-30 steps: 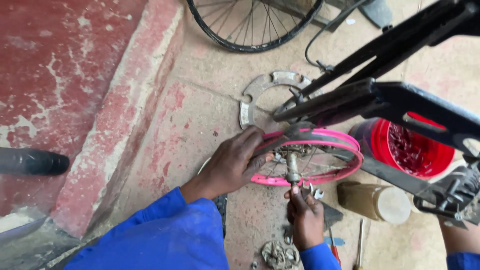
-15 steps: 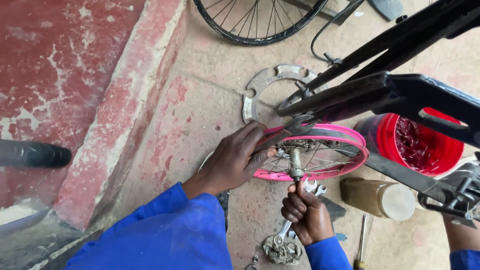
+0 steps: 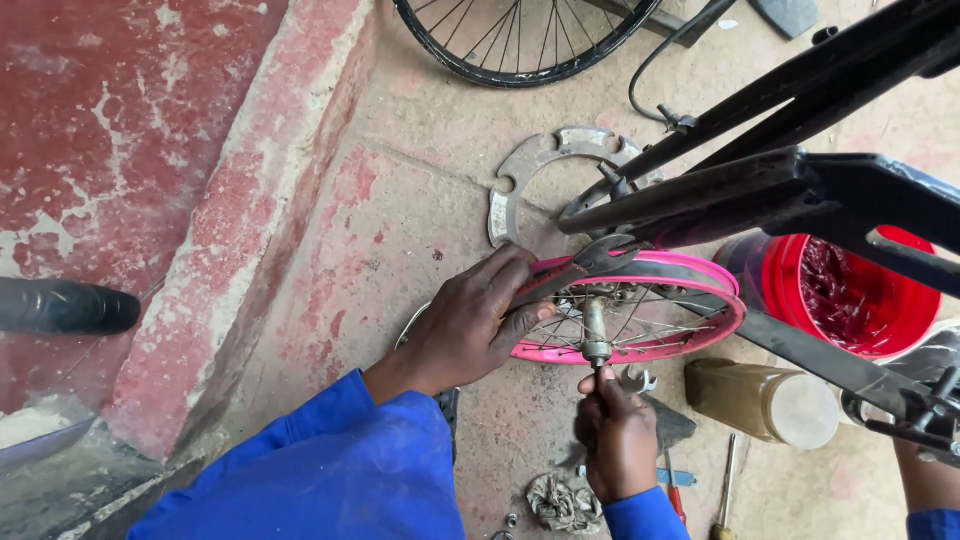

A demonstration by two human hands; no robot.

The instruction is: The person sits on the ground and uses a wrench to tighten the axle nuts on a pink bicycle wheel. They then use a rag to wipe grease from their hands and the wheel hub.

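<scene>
A small pink-rimmed bicycle wheel (image 3: 700, 335) sits in a black bicycle frame (image 3: 800, 200) above the concrete floor. My left hand (image 3: 475, 325), in a blue sleeve, grips the wheel's left side over tyre and rim. My right hand (image 3: 615, 440) is a fist just under the hub axle (image 3: 596, 340), closed on a silver spanner (image 3: 638, 380) whose head shows beside the knuckles. Its handle is hidden in the fist.
A red bucket (image 3: 880, 300) of dark red grease and a brown jar (image 3: 760, 400) stand at the right. A flat metal ring (image 3: 545, 165), a black spoked wheel (image 3: 520, 50), a rag (image 3: 560, 500), screwdrivers (image 3: 725, 480) and a raised red kerb (image 3: 250, 230) are around. A bare forearm (image 3: 925, 480) shows bottom right.
My right hand has risen from near the rag to the lower end of the hub axle. My left hand has kept its grip on the pink wheel.
</scene>
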